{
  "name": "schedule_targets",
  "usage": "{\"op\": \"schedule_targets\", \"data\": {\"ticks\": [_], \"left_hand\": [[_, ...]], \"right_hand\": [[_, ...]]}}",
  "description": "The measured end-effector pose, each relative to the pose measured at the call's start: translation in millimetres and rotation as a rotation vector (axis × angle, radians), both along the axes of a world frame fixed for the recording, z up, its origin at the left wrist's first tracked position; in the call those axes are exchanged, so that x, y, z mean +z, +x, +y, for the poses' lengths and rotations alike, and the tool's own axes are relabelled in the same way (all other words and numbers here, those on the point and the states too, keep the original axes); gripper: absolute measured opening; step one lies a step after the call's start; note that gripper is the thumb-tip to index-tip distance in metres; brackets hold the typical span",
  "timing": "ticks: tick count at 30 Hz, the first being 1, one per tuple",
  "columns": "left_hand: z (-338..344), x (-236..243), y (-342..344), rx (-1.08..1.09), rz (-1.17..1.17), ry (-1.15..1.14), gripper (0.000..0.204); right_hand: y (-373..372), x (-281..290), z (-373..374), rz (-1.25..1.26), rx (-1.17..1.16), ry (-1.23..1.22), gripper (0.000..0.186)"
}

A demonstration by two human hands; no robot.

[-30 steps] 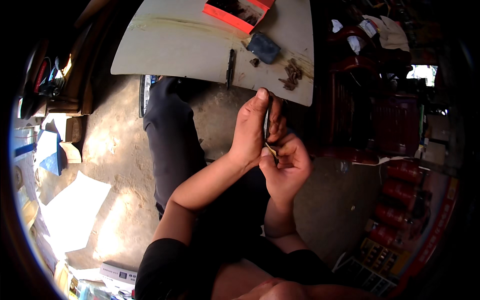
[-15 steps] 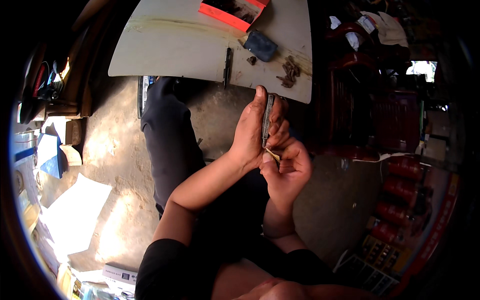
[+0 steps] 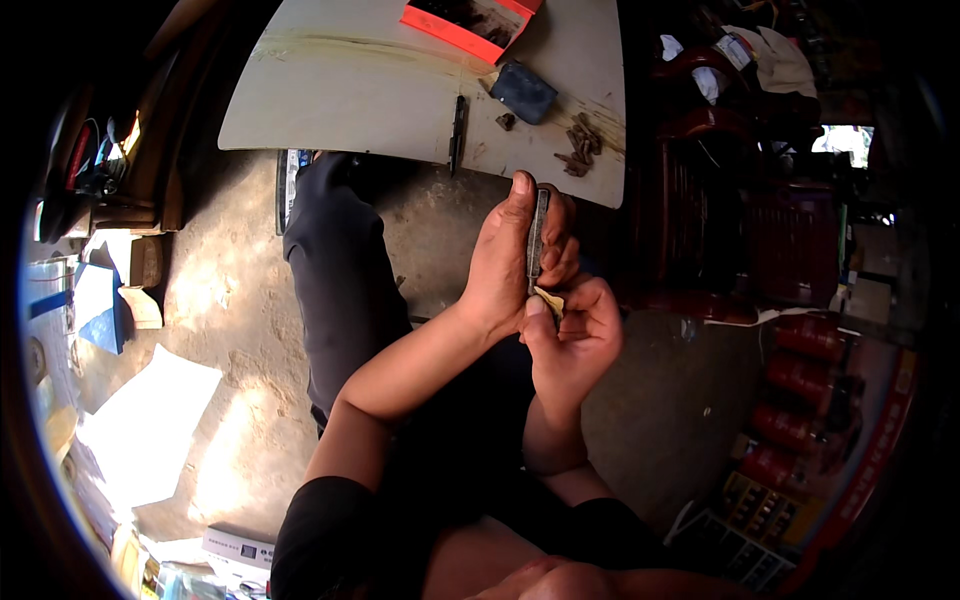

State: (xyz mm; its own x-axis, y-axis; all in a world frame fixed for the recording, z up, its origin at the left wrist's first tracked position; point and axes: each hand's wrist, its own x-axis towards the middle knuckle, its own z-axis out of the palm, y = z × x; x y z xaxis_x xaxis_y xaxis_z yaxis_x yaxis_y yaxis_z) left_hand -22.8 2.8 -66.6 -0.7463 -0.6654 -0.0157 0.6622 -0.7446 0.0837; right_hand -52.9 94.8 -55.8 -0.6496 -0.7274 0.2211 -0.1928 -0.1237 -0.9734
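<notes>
Upright in my left hand (image 3: 496, 262) is a narrow, dark grey flat bar (image 3: 537, 236) with a lighter rim, seen nearly edge-on. My left thumb points up along its near side and the fingers wrap round its far side. Just below, my right hand (image 3: 574, 345) is closed in a pinch on a small, thin yellowish piece (image 3: 551, 299), like a scrap of paper or leaf. That piece is right at the bar's lower end; whether they touch I cannot tell. My right fingertips are partly hidden behind it.
Beyond my hands is a pale table (image 3: 340, 95) with a red-orange box (image 3: 470, 38), a dark blue-grey block (image 3: 523, 92), a black pen (image 3: 457, 135) and several brown, finger-like pieces (image 3: 579, 147). A dark red wooden chair (image 3: 700, 230) stands at the right.
The yellowish piece in my right hand has turned and shows a broader face. My right hand has shifted very slightly; my left hand and the bar stay in place.
</notes>
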Motion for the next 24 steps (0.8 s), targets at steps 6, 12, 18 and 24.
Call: {"op": "schedule_targets", "data": {"ticks": [6,12,18,24], "left_hand": [[-1.3,0.2,0.2,0.039,-0.035,-0.025,0.051],[-3.3,-2.0,-1.1,0.083,-0.085,-0.051,0.051],[-3.9,-1.2,-1.2,0.092,-0.100,-0.046,0.051],[-4.9,-3.2,-1.2,0.114,-0.102,-0.065,0.051]], "right_hand": [[-2.7,-3.0,2.4,-0.007,0.026,0.010,0.018],[-2.4,1.1,1.8,-0.074,0.072,-0.004,0.015],[-3.1,-1.3,2.5,-0.080,0.026,0.036,0.016],[-4.6,-3.0,2.2,-0.038,-0.010,0.081,0.017]]}}
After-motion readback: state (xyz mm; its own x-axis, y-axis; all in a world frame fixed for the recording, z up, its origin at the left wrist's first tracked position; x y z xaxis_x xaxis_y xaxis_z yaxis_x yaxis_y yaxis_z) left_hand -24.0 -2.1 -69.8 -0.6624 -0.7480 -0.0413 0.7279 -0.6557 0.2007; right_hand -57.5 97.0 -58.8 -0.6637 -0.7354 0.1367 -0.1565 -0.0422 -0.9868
